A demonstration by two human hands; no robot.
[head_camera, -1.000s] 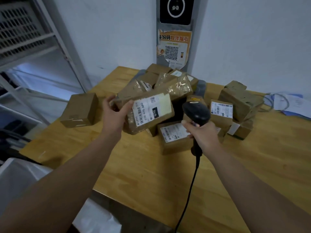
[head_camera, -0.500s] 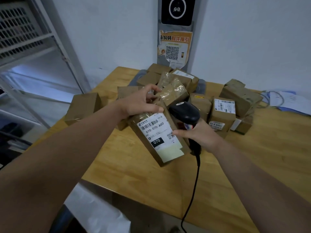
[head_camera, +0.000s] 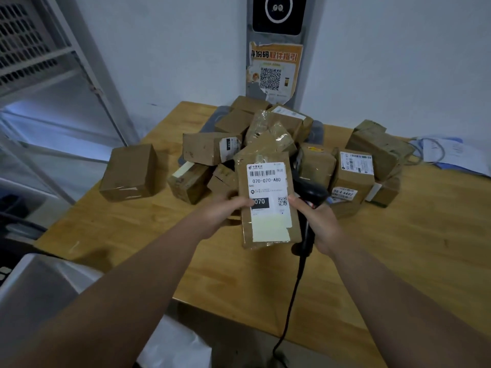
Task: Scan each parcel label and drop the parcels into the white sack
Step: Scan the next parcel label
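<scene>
- Now gripping the parcel by its lower left edge with the left hand, thumb pressed on the label, other fingers curled behind.
- Holding it upright above the table, label turned toward the head camera, presumably to bring the barcode into plain sight.
- With the right hand, wrapping the fingers round the handle of the scanner while touching the parcel's right edge with the thumb, likely to steady it.
- Not yet aiming at the barcode, with the scanner head behind the parcel's right edge; probably calling for a draw back and a tilt first.
- Well apart from the white sack, low at the near table edge, handy for a drop after the scan.
- Leaving the pile of parcels heaped at the far side, within reach for later picks.
</scene>
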